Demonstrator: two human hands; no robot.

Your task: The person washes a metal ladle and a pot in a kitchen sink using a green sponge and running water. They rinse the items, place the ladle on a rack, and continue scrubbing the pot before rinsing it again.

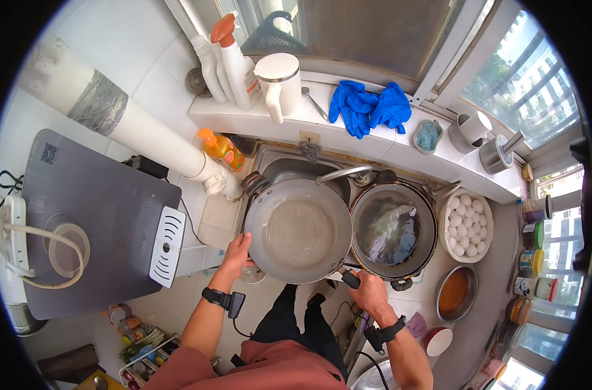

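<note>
A large grey pan [300, 230] hangs over the sink [291, 168], tilted a little, with some cloudy liquid or residue on its bottom. My left hand [236, 256] holds its rim at the left. At its lower right, my right hand [368, 290] is closed around the black handle [350, 279]; a second dark handle [253, 184] is on the upper left. The metal faucet [344, 173] reaches over the pan's far rim. Just right of the pan stands a dark-rimmed wok [393, 230] with water in it and something pale and greenish that I cannot make out.
A basket of white eggs [467, 225] and a steel bowl of orange-brown liquid [456, 294] are at the right. Blue gloves [369, 107], a white pitcher [278, 87] and a spray bottle [237, 68] line the ledge. An orange soap bottle [223, 150] stands left of the sink.
</note>
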